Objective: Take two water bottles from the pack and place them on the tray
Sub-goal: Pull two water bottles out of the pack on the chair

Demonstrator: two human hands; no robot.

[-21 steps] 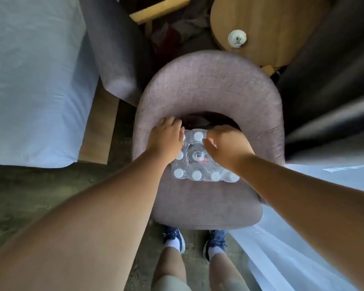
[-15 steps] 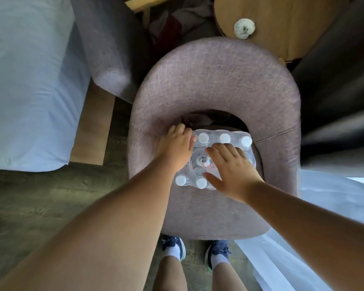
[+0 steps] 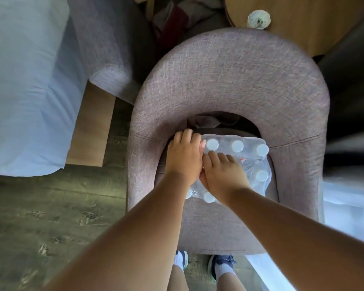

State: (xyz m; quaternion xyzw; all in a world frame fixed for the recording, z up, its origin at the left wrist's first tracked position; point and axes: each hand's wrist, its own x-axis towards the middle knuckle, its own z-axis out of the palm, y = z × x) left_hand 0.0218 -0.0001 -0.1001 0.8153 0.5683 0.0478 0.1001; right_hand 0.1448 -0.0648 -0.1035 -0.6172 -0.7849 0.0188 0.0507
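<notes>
Shrink-wrapped pack [image 3: 248,164] sat on armchair [image 3: 229,80] seat, centre frame; left hand [image 3: 184,158] and right hand [image 3: 223,175] pressed curled fingers into its slick film, grip unclear; likely heavy, so pull bottles by necks.

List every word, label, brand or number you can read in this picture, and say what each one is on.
None can be read.
Pack of water bottles: a small red and dark mark under the plastic wrap beside the right hand, too small and blurred to read.
Bottle caps: plain white, no print.
Armchair, round wooden table, left hand: no text.
</notes>
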